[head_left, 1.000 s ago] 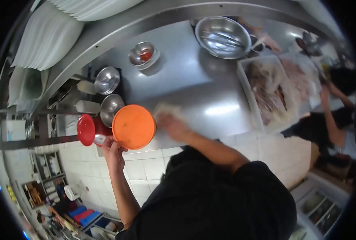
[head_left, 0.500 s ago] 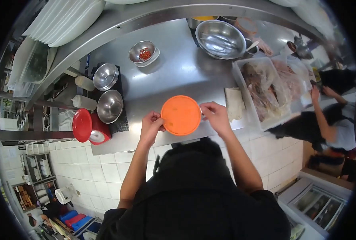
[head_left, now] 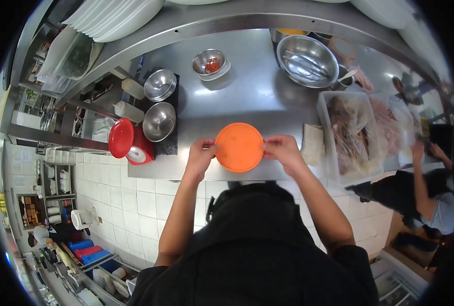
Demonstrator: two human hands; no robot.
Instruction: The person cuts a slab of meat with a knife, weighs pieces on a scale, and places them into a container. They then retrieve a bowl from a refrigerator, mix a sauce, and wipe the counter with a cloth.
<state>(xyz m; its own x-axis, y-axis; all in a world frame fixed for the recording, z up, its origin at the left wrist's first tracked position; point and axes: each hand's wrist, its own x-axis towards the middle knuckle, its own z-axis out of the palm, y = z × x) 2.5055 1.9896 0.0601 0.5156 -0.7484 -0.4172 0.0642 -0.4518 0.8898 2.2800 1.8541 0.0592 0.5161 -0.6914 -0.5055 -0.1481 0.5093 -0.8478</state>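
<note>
Disc [head_left: 239, 147] (orange, round) is over the near side of the counter [head_left: 247, 109], its opposite edges pinched narrowly in the fingers of the left hand [head_left: 201, 157] and right hand [head_left: 285, 154]. Rightward, a cloth [head_left: 313, 145] lies beside the tub [head_left: 325, 130]. Leftward, a red scale [head_left: 141, 148] stands near metal bowls [head_left: 159, 121]; farther back, a small bowl [head_left: 200, 60] holds red pieces [head_left: 212, 65].
</note>
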